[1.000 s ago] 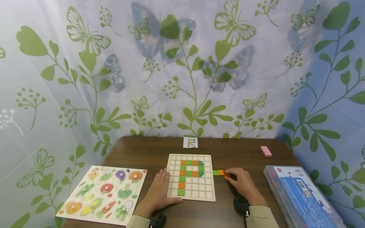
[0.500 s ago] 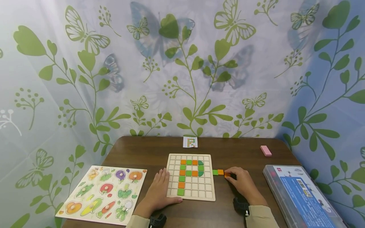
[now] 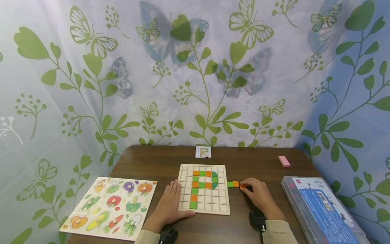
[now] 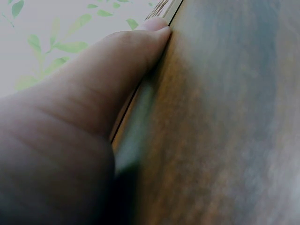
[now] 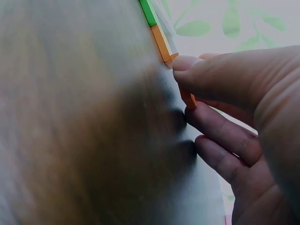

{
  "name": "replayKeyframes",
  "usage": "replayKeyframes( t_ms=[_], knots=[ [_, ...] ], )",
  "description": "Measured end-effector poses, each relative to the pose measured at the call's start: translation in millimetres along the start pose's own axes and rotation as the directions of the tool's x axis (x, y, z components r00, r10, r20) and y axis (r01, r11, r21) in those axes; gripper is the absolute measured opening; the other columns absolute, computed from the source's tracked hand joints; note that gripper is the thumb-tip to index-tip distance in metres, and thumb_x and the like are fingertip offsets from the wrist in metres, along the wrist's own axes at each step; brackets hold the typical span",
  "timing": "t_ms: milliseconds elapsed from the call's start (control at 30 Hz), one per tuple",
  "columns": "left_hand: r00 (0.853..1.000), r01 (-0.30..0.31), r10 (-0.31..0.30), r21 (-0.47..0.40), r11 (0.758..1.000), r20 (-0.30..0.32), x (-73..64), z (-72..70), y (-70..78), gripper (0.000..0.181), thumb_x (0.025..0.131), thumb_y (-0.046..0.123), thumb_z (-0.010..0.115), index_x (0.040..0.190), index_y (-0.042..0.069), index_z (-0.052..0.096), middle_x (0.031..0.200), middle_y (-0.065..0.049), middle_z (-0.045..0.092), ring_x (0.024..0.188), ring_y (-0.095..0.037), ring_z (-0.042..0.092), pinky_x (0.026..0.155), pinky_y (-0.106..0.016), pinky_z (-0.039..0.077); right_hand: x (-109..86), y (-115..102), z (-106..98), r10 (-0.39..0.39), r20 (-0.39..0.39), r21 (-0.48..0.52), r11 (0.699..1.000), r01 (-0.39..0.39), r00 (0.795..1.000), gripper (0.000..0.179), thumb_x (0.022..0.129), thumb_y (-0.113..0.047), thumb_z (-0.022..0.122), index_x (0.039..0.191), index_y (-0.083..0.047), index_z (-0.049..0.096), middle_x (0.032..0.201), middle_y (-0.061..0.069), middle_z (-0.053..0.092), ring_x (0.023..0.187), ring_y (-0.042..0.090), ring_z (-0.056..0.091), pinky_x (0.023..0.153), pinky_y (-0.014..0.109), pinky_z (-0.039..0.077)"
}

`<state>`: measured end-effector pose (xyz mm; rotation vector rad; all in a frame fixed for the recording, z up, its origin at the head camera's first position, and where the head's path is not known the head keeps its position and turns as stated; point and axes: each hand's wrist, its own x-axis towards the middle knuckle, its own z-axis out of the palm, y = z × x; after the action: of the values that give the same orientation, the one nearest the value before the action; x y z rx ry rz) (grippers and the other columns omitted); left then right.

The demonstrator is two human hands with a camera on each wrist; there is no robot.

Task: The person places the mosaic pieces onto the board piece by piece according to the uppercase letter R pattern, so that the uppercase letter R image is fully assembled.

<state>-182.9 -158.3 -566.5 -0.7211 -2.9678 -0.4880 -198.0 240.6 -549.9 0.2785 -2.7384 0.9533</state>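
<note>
A wooden grid board (image 3: 213,201) lies on the table with green and orange tiles forming a P shape, its curve made by two darker green rounded pieces. My left hand (image 3: 167,203) rests along its left side, fingers straight, thumb (image 4: 140,47) lying along the near edge. Right of the board, a green tile (image 3: 230,184) and an orange tile (image 3: 236,184) sit side by side. Just beyond them my right hand (image 3: 260,196) pinches another orange tile (image 5: 189,98) between thumb and fingers, close to the table. That tile is partly hidden by the thumb in the right wrist view.
A vegetable knob puzzle (image 3: 105,208) lies at the left. At the right is a clear plastic case (image 3: 323,210) with a blue label. Behind the board is a small pattern card (image 3: 203,152); a pink block (image 3: 284,161) lies at the back right of the table (image 3: 243,159).
</note>
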Motion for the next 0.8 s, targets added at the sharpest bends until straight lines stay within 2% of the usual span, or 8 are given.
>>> replayKeyframes(
  t_ms=[333,467,800],
  knots=[
    [1.0,-0.014,0.014,-0.001,1.0,-0.014,0.1,0.9,-0.2,0.133,0.08,0.09,0.059,0.16,-0.012,0.028,0.167,-0.031,0.022,0.154,-0.044,0.021,0.124,-0.054,0.019,0.0,-5,3,0.017,-0.016,-0.009,1.0,-0.017,1.0,0.019,0.09,-0.003,0.084,0.108,-0.004,0.081,0.114,0.008,0.074,0.108,0.033,0.07,0.098,0.057,0.054],
    [0.999,-0.025,0.024,-0.01,1.0,-0.027,-0.9,-1.2,2.0,0.133,0.08,0.089,0.061,0.159,-0.013,0.029,0.166,-0.032,0.024,0.153,-0.046,0.023,0.123,-0.056,0.021,-0.7,-11,4,0.003,-0.033,-0.008,1.0,-0.003,0.999,0.019,0.09,-0.004,0.084,0.108,-0.004,0.081,0.114,0.01,0.075,0.109,0.034,0.07,0.098,0.057,0.054],
    [1.0,-0.015,0.014,-0.004,1.0,-0.011,-0.2,-0.1,0.5,0.134,0.08,0.09,0.059,0.16,-0.013,0.028,0.166,-0.032,0.023,0.154,-0.045,0.021,0.124,-0.055,0.019,-0.2,-16,9,-0.056,-0.069,-0.004,0.998,0.056,0.996,0.017,0.088,-0.005,0.086,0.105,-0.006,0.082,0.111,0.007,0.076,0.107,0.032,0.071,0.095,0.055,0.056]
  ],
)
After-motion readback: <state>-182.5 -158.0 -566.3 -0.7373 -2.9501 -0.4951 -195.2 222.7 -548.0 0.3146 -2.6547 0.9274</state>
